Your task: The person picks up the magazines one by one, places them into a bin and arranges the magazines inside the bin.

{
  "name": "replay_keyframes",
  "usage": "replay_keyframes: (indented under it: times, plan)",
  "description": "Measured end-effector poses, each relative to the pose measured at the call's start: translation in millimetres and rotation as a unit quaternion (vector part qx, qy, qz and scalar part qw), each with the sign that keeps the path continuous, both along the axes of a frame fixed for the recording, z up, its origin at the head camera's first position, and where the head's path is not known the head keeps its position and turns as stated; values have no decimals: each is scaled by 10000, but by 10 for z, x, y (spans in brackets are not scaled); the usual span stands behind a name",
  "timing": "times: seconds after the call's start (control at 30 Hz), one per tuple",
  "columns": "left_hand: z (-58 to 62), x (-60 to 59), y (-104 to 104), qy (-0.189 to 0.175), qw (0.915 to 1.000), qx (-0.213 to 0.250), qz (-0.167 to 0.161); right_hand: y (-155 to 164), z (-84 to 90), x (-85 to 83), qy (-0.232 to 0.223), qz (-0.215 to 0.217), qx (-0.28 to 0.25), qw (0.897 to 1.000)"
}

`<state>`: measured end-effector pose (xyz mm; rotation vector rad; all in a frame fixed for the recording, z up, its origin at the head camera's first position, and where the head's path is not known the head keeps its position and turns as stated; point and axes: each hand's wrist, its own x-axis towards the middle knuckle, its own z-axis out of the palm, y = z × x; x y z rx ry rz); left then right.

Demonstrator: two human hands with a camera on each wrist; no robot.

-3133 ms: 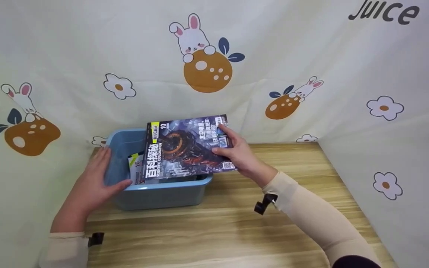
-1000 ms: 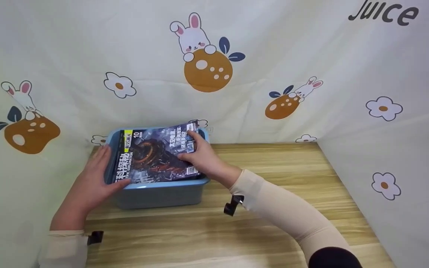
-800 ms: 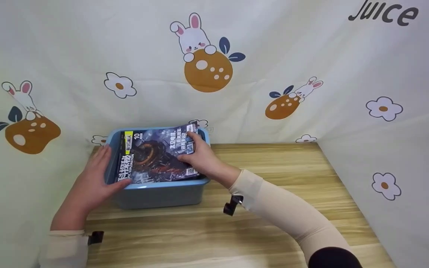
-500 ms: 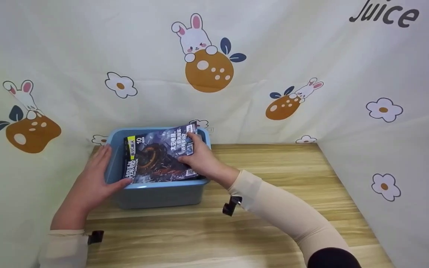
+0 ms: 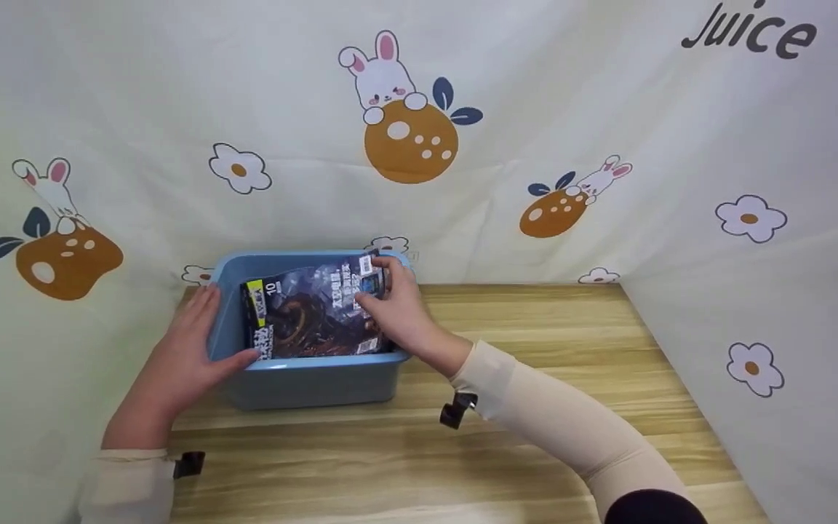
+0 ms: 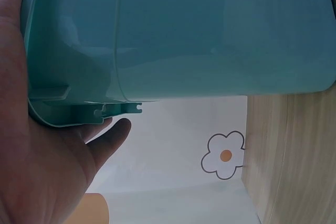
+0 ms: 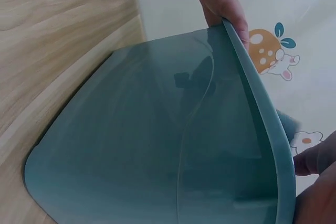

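Note:
A magazine point(image 5: 313, 309) with a dark, mechanical-looking cover lies tilted inside a blue plastic bin point(image 5: 317, 384), its right end higher than its left. My right hand point(image 5: 404, 309) holds that right end, thumb on the cover and fingers at the far edge. Part of the right hand point(image 7: 317, 182) shows above the rim in the right wrist view. My left hand point(image 5: 179, 356) grips the bin's front left corner, thumb over the front rim. In the left wrist view, the left hand point(image 6: 42, 166) lies along the rim. Whatever lies beneath the magazine is hidden.
The bin stands on a wood-grain table point(image 5: 535, 451), near its back. A pale cloth point(image 5: 302, 94) printed with rabbits and flowers rises behind and along both sides. More table surface extends to the right and front of the bin.
My right hand has moved left, bringing the magazine from above the rim down into the bin. Since then the magazine has slid slightly right and lower. My left hand has stayed on the corner.

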<state>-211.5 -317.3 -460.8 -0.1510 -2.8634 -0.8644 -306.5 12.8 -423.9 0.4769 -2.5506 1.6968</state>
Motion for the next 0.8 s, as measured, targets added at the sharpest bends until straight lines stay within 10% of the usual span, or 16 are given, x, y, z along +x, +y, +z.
replay_keyframes:
  times: [0.47, 0.63, 0.8]
  plan:
    - [14, -149, 1, 332, 9986, -281, -290, 1163, -167, -131, 633, -78, -530, 9966]
    - [79, -125, -63, 502, 9958, -702, -322, 1680, -345, -173, 1039, 126, 545, 9930]
    - [201, -98, -59, 528, 9948, -835, -263, 2094, -395, -225, 1517, 352, 2055, 9662]
